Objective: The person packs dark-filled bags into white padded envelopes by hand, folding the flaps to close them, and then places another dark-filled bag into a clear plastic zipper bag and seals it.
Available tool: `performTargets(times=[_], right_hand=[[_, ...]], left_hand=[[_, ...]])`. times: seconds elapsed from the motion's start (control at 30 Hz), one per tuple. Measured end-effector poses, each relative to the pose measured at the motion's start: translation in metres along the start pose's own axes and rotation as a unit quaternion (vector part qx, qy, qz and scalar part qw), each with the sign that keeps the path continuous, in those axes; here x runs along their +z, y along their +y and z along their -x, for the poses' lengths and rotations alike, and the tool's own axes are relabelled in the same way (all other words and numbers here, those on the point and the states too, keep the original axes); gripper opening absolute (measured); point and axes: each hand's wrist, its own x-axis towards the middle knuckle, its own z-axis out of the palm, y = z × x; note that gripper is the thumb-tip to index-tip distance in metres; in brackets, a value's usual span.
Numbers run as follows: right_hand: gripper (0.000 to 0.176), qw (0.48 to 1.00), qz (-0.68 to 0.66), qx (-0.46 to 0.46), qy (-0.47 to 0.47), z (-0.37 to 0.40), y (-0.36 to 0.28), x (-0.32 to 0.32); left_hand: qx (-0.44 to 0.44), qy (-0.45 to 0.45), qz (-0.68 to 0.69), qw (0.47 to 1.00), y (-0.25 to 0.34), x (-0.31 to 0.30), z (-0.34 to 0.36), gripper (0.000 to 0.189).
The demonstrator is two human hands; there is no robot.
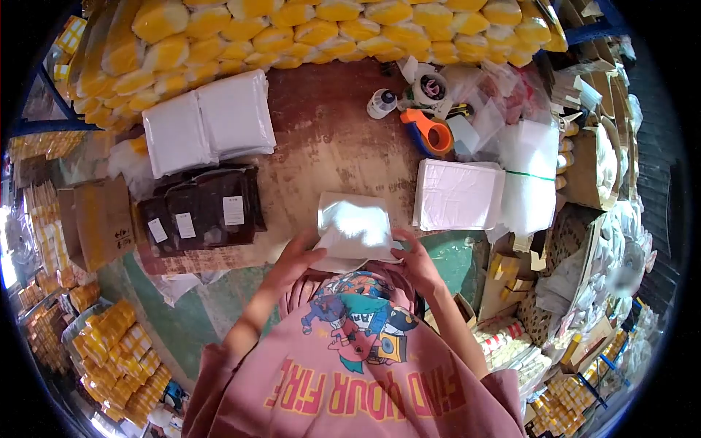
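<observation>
In the head view, a shiny white plastic packet (353, 219) lies at the front edge of the brown table, its near end loose and folded toward my body. My left hand (301, 254) grips the packet's left near corner, thumb on top. At the opposite corner, my right hand (415, 258) pinches the edge; some of its fingertips are hidden. To the right is a stack of white sheets or flat bags (458, 193). Dark packets with white labels (208, 208) lie to the left, below two piles of white packets (208, 124).
Yellow-and-white bundles (314, 33) are stacked along the table's far side. An orange and blue tape dispenser (427, 133), a small white bottle (381, 104) and crumpled clear plastic (504, 95) sit at the back right. A cardboard box (96, 223) stands at the left.
</observation>
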Motion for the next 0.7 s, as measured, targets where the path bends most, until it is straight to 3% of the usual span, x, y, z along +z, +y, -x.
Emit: performTargets(times=[0.1,0.2,0.3,0.33,0.4,0.47,0.53,0.57,0.67,0.7], right_hand=[[0.030,0.999,-0.037,0.025,-0.028,-0.005,-0.006,-0.001],[0.030,0.997,-0.060,-0.012,-0.046,-0.018,-0.014,-0.007],[0.030,0.982,-0.124,-0.056,-0.129,-0.033,-0.027,-0.017],[0.030,0.983,-0.086,-0.072,-0.145,-0.036,-0.030,-0.018],[0.032,0.979,-0.009,-0.106,-0.176,-0.045,-0.034,-0.020],[0.033,0.969,0.126,-0.164,-0.133,-0.043,-0.037,-0.016],[0.031,0.956,0.205,-0.175,-0.116,-0.044,-0.049,-0.010],[0.020,0.963,0.187,-0.180,-0.076,-0.041,-0.052,-0.002],[0.015,0.935,0.278,-0.215,-0.047,-0.057,-0.037,-0.019],[0.009,0.930,0.272,-0.247,-0.021,-0.057,-0.032,-0.016]], left_hand=[[0.124,0.029,-0.142,0.982,0.001,0.002,-0.002,0.039],[-0.027,-0.017,0.099,0.995,0.047,0.014,0.003,0.042],[0.014,-0.123,0.130,0.984,0.048,-0.002,-0.023,0.047],[0.037,-0.165,0.128,0.977,0.048,-0.006,-0.030,0.048],[0.066,-0.128,-0.026,0.989,0.050,-0.011,-0.037,0.054],[0.110,-0.038,-0.207,0.971,0.047,-0.011,-0.041,0.053],[0.195,0.016,-0.367,0.909,0.051,-0.005,-0.048,0.046],[0.234,0.043,-0.444,0.864,0.054,-0.003,-0.054,0.043],[0.393,0.037,-0.418,0.818,0.045,0.004,-0.078,0.029],[0.374,0.004,-0.364,0.853,0.038,0.002,-0.082,0.027]])
